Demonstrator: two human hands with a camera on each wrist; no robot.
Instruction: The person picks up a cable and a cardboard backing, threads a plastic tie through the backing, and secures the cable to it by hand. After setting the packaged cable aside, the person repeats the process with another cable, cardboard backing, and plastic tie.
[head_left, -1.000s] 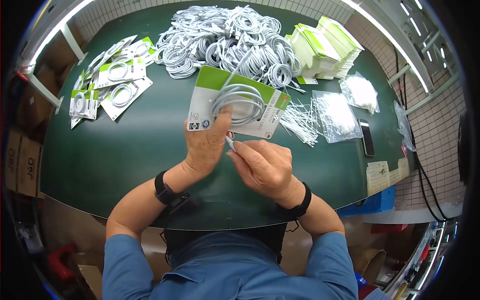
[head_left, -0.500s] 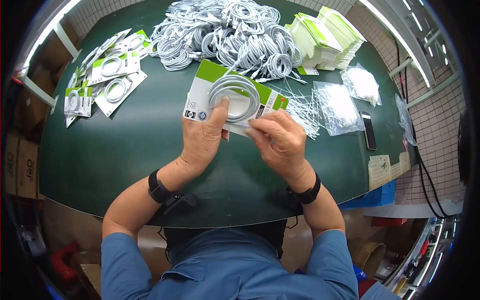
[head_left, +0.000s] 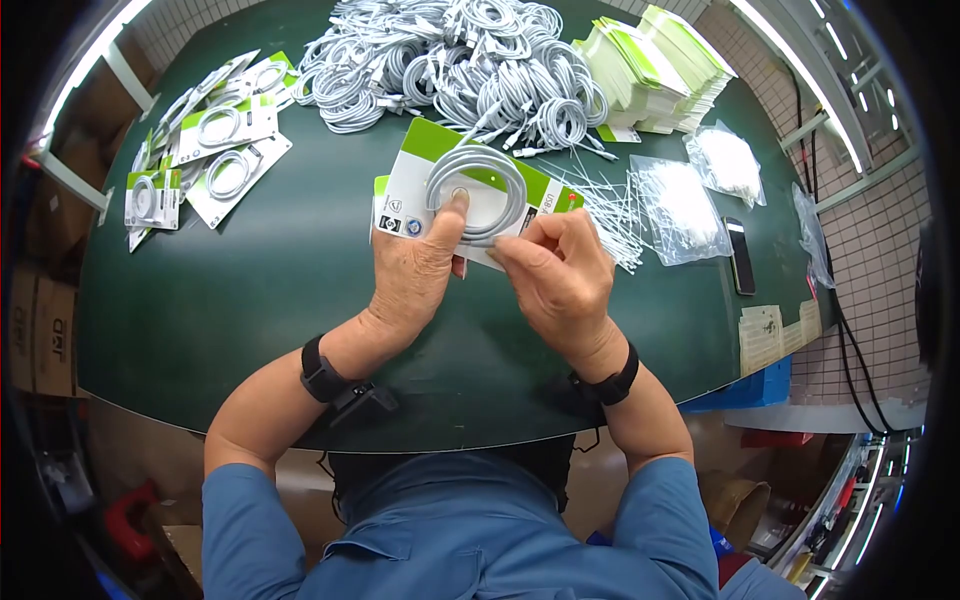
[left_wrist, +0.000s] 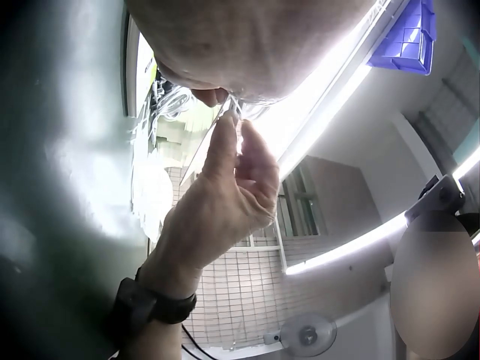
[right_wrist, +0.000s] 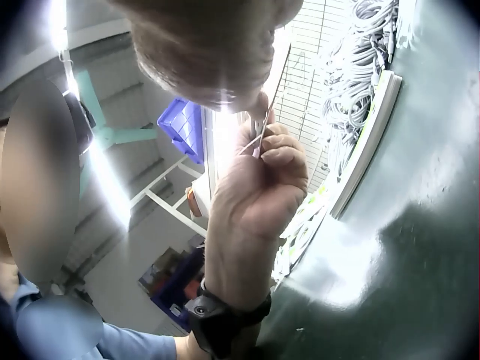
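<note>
A green-and-white packaging card [head_left: 420, 142] bears a coiled light-grey USB cable [head_left: 516, 190]. My left hand [head_left: 408, 280] grips the card from below, its thumb pressing on the front inside the coil. Another green card edge [head_left: 380, 186] peeks out behind on the left. At the coil's lower right, my right hand [head_left: 568, 280] pinches the cable between thumb and index finger, over the card's lower edge. In the left wrist view the right hand [left_wrist: 217, 187] shows thumb and finger tips together. The other wrist view shows thin pale strips [right_wrist: 259, 135] at the right fingertips.
A heap of coiled cables [head_left: 430, 60] lies at the back. Carded cables [head_left: 225, 125] are piled left. Stacked cards [head_left: 650, 70], loose white ties [head_left: 612, 225], bags of ties [head_left: 680, 215] and a phone [head_left: 739, 258] lie right.
My right hand has moved up and right from below the card to the coil's lower right. The coil lies rounder and flatter on the card. My left hand keeps its grip.
</note>
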